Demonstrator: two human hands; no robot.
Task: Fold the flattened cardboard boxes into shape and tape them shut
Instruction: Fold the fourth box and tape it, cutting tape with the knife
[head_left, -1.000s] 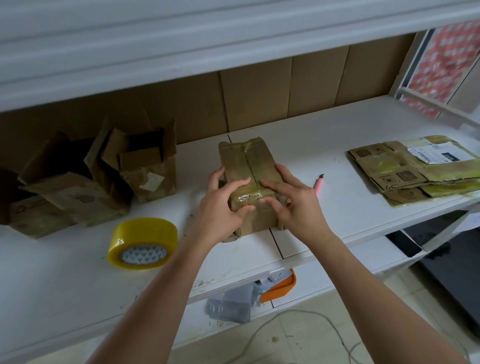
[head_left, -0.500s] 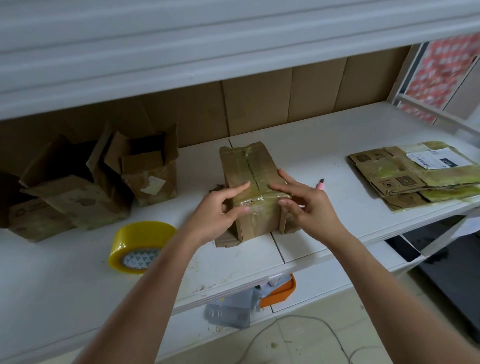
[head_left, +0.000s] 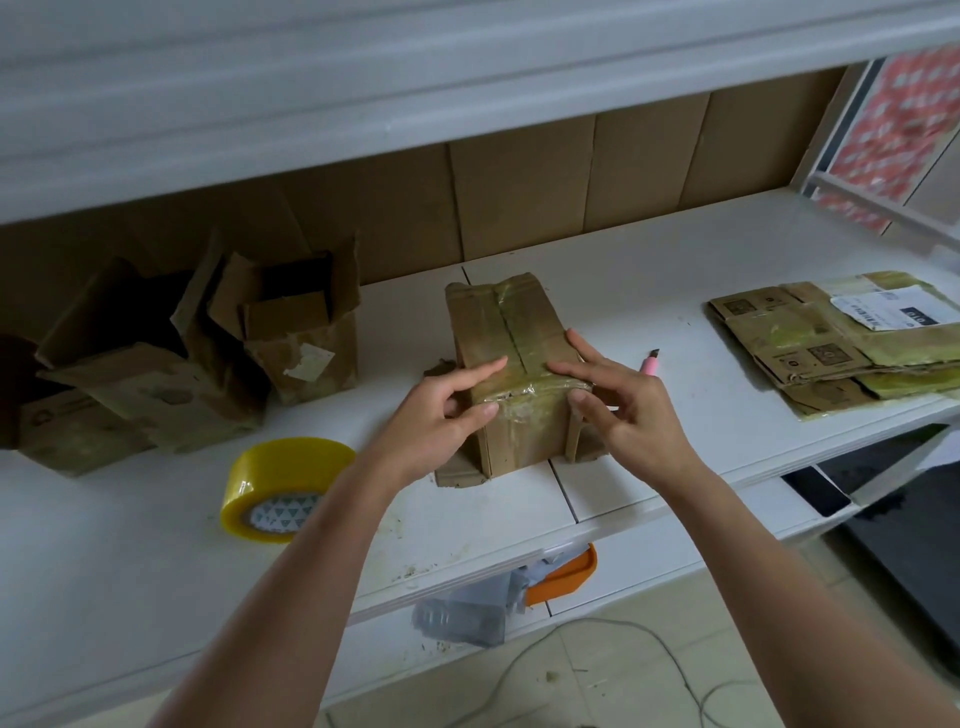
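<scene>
At centre of white surface (head_left: 649, 291): taped brown cardboard box (head_left: 511, 358), left hand (head_left: 441, 415) and right hand (head_left: 623, 400) fingertips touching its top, fingers loosely spread; yellow tape roll (head_left: 283, 488) at 8 o'clock.

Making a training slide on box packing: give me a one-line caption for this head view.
Both hands, left hand and right hand, press tape on a cardboard box beside a yellow tape roll.

White shelf (head_left: 649, 270) with brown cardboard wall (head_left: 519, 197) behind. Small pink knife (head_left: 650, 362) lies on shelf. Lower shelf holds orange thing (head_left: 569, 574) and grey plastic bag (head_left: 462, 616), touching. Thin cable (head_left: 660, 649) curls on tiled floor (head_left: 597, 691). Red and white patterned sheet (head_left: 904, 114) at far right, behind white bars.
</scene>
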